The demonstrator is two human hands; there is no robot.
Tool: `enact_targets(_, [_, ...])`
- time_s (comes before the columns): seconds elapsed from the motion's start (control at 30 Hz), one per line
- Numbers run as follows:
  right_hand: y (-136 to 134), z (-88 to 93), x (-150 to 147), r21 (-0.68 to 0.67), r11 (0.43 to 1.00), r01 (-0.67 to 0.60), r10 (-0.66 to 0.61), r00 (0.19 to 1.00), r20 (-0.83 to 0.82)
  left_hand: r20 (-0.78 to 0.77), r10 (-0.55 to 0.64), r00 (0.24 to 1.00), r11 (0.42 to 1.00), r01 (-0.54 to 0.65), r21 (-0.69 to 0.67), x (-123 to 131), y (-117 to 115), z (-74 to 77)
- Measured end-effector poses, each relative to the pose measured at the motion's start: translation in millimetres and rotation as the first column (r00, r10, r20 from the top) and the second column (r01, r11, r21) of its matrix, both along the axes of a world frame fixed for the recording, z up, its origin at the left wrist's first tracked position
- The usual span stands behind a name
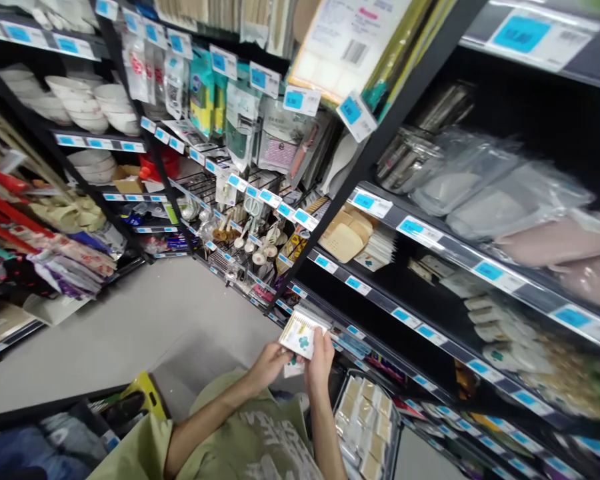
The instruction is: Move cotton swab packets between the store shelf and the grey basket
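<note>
Both hands are at the middle bottom, in front of my green shirt. A flat white packet (300, 333) with a teal clover print and a row of thin tan strips is between them. My left hand (271, 365) grips its lower left corner. My right hand (321, 357) has the right side, thumb on top of the print. Beneath it shows part of a second white packet (294, 368) with a similar teal mark; which fingers hold that one I cannot tell. What is inside the packets is too small to make out.
A dark basket (396, 440) of wrapped packets stands below my right forearm. On the right shelf, similar white packets (379, 248) sit beside beige boards (347, 237). Hanging utensils (255, 240) and stacked bowls (83, 103) are farther off. A cart with a yellow part (147, 395) stands lower left.
</note>
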State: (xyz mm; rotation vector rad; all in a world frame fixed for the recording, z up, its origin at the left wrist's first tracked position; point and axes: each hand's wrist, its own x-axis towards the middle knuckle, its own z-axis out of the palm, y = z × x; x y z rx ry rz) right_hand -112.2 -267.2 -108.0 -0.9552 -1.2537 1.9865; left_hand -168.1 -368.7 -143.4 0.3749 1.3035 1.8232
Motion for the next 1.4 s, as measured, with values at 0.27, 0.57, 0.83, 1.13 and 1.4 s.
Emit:
enact_targets(0.27, [6.3,1.6,5.3,0.015,0.999,0.048,-0.049,0.996,0.073,0.079,-0.044,0.996,0.996,0.038,0.076,-12.3,-7.4,9.0])
enact_targets(0.57, [10.2,-1.8,4.4,0.098,0.991,-0.092,0.087,0.995,0.051,0.127,0.012,0.992,0.998,-0.02,0.066,-9.2,-4.4,10.4])
enact_targets(0.83, [5.8,-6.8,-2.6,0.159,0.986,-0.051,0.044,0.998,0.048,0.271,0.202,0.941,0.97,-0.23,0.074,-12.7,-4.2,13.6])
enact_targets(1.13, [1.2,-17.2,1.2,0.072,0.978,-0.195,0.187,0.977,0.102,0.399,0.327,0.857,0.909,-0.401,0.116,-19.1,-6.4,21.4])
enact_targets(1.4, [16.2,-25.1,10.7,-0.001,0.995,0.104,-0.103,0.993,0.061,0.309,0.583,0.751,0.771,-0.632,0.082,-31.6,-4.2,17.8])
